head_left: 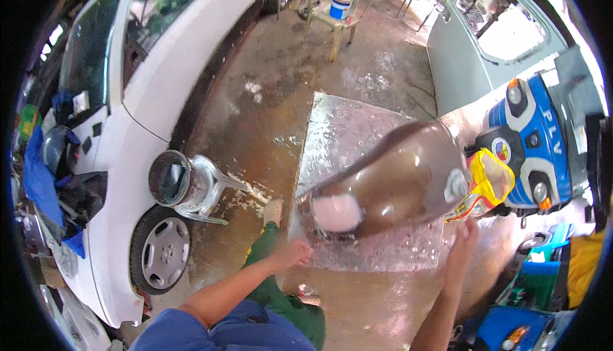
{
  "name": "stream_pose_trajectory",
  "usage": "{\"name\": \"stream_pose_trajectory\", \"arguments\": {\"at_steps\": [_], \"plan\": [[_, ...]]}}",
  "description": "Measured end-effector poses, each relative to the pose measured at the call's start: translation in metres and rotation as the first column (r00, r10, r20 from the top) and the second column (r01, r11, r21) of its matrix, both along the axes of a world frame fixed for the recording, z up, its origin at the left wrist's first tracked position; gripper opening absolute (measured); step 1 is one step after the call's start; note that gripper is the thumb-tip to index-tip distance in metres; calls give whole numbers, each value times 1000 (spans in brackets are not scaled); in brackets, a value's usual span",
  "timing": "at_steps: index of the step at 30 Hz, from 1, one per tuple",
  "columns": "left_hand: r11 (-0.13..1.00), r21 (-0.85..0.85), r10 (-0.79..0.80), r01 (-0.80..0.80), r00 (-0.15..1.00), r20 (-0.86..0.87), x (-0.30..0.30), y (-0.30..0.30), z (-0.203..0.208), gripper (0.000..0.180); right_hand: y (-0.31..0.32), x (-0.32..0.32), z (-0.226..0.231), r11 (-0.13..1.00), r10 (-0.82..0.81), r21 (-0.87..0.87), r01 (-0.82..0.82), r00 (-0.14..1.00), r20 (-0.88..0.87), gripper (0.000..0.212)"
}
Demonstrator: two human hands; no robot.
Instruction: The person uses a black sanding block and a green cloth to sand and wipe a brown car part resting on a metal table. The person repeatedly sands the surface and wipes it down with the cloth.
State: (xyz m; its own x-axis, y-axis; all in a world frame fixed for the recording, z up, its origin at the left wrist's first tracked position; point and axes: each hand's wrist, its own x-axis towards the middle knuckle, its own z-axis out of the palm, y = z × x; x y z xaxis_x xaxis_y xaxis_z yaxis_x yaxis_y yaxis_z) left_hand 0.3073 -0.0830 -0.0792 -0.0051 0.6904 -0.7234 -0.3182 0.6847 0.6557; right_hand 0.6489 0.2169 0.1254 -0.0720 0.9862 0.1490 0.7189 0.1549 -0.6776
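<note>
A glossy brown curved body panel [402,179] lies on a pale, spattered board [332,118], a dull pinkish patch [336,213] at its near left end. Beside that end, just over the board's near edge, my left hand [294,255] has its fingers curled in; anything within them is too small to make out. My right hand [466,235] is at the board's right side, just below a yellow plastic packet [491,175] with a gaping top. Motion smears its fingers, so whether they touch the packet does not show.
A white car [150,134] fills the left side, with a metal stand [198,188] by its wheel [163,249]. A plastic chair [335,29] bears a white and blue tub [340,6]. On the right are a grey door panel [466,64] and a blue toy vehicle [543,140].
</note>
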Motion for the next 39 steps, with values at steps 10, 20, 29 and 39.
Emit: {"name": "stream_pose_trajectory", "arguments": {"at_steps": [10, 20, 29, 39], "plan": [[993, 31, 93, -117, 902, 421, -27, 54, 23, 26, 293, -80, 21, 977, -28, -196, 86, 959, 284, 60], [947, 317, -108, 55, 983, 151, -37, 44, -4, 43, 288, -148, 10, 751, -367, -513, 416, 909, 199, 66], [927, 368, -214, 66, 901, 377, -67, 65, 3, 39, 322, -42, 63, 792, 168, -570, 220, 819, 549, 65], [952, 211, 4, -224, 694, 719, -80, 93, 3, 44, 304, -57, 51, 856, 110, -355, 376, 538, 835, 55]]}}
